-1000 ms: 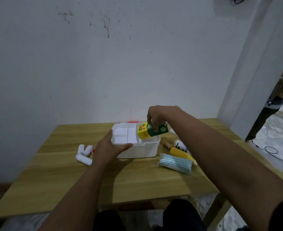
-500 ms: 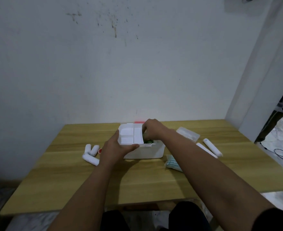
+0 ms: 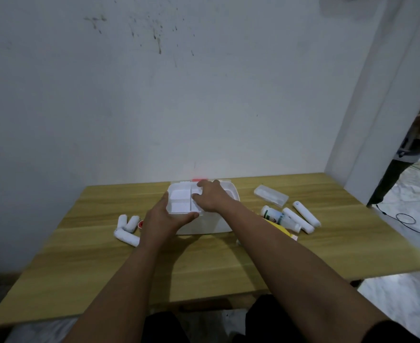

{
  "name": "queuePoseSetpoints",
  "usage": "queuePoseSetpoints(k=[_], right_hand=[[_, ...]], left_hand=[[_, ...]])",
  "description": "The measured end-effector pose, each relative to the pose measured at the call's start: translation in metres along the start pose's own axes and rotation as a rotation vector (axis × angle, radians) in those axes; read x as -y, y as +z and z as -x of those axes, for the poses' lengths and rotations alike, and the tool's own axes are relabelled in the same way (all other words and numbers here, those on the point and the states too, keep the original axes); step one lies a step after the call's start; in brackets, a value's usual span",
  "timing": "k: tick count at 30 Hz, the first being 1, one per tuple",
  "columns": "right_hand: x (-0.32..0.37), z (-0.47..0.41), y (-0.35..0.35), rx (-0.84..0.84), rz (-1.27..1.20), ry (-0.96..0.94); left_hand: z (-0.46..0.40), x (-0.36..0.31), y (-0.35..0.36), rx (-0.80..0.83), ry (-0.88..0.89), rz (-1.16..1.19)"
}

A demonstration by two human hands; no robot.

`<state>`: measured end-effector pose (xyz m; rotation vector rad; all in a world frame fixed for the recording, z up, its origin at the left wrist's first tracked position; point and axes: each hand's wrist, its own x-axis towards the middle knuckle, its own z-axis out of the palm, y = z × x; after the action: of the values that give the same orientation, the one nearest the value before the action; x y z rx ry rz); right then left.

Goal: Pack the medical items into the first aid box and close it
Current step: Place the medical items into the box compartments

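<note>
The white first aid box (image 3: 211, 222) sits open mid-tabletop (image 3: 204, 263), a white divided tray (image 3: 181, 203) resting across its left half. The left hand (image 3: 164, 219) grips the tray's near-left corner, thumb along its front edge, while the right hand (image 3: 210, 198) curls its fingers onto the tray's right side. Three white gauze rolls (image 3: 127, 229) lie left of the box; white tubes (image 3: 300, 216) and a clear case (image 3: 271, 195) lie to its right.
</note>
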<state>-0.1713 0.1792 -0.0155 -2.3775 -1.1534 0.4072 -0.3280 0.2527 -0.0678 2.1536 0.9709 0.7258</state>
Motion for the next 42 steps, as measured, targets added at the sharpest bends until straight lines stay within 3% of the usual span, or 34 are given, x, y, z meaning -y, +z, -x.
queuePoseSetpoints(k=[6, 10, 13, 15, 19, 24, 35, 39, 42], right_hand=[[0.003, -0.002, -0.013, 0.006, -0.013, -0.045], [-0.023, -0.01, -0.053, -0.291, -0.122, -0.048], [-0.062, -0.014, -0.082, -0.435, -0.024, 0.034], [-0.1, -0.019, -0.096, -0.385, 0.048, 0.168], [-0.16, -0.02, -0.099, -0.115, 0.247, 0.407], [-0.176, -0.014, -0.081, -0.014, 0.459, 0.475], [-0.183, -0.006, -0.075, -0.162, 0.352, 0.411], [-0.149, -0.014, -0.11, -0.295, 0.19, 0.243], [-0.107, -0.017, -0.141, -0.245, 0.041, 0.083]], left_hand=[[0.0, 0.001, 0.0, -0.008, 0.026, -0.003], [0.001, 0.003, 0.002, -0.015, 0.039, 0.014], [0.003, 0.001, 0.002, -0.035, 0.075, 0.038], [0.004, 0.0, 0.0, -0.036, 0.095, 0.066], [0.007, 0.001, -0.002, -0.025, 0.104, 0.119], [0.007, 0.001, -0.002, -0.024, 0.104, 0.12], [0.011, 0.005, 0.002, 0.013, 0.076, 0.104], [0.005, 0.003, 0.0, 0.001, 0.073, 0.103], [0.004, 0.001, -0.001, 0.0, 0.075, 0.096]])
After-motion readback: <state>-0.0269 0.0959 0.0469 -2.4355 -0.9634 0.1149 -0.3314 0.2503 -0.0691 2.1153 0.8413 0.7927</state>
